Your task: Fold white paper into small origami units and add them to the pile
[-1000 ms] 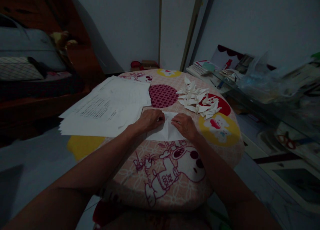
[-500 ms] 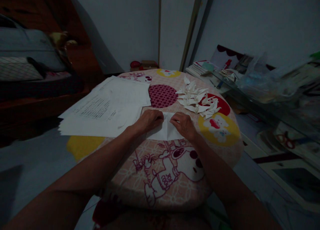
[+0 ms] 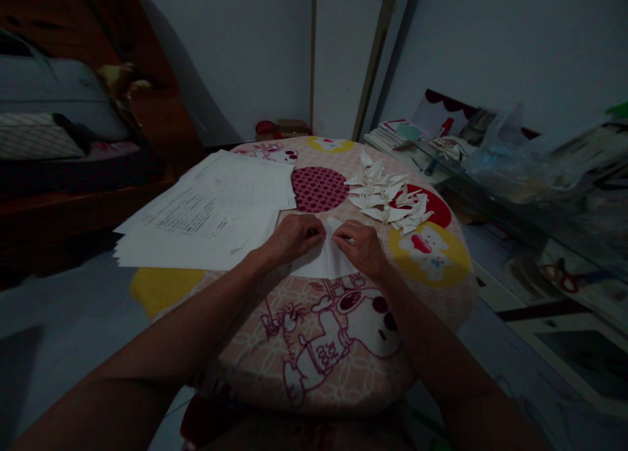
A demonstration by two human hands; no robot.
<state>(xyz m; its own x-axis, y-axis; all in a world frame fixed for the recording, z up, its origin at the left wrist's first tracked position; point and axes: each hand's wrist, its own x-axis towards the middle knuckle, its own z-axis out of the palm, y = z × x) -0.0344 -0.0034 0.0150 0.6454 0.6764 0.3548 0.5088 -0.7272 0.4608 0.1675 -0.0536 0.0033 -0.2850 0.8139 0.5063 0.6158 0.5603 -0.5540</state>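
Observation:
A sheet of white paper point(image 3: 321, 262) with creases lies low over the round table, between my hands. My left hand point(image 3: 298, 235) pinches its left side, fingers curled and thumb toward the middle. My right hand point(image 3: 359, 243) pinches it just to the right, so the fingertips of both hands are close together. Part of the paper is hidden under the fingers. Beyond my right hand sits a cluster of folded white paper cranes point(image 3: 387, 196). Left of my left hand lies a stack of printed paper sheets point(image 3: 206, 205).
A patterned cloth point(image 3: 338, 385) with cartoon figures covers the round table. To the right stands a glass-topped cabinet point(image 3: 510, 222) with plastic bags point(image 3: 520, 156), books point(image 3: 392, 133) and scissors point(image 3: 562, 275). A wooden bench point(image 3: 167, 120) with bags is at the left.
My hands have drawn closer together, bringing the pinched parts of the paper toward each other. The sheet's middle now bends more. The cranes and the stack stay put.

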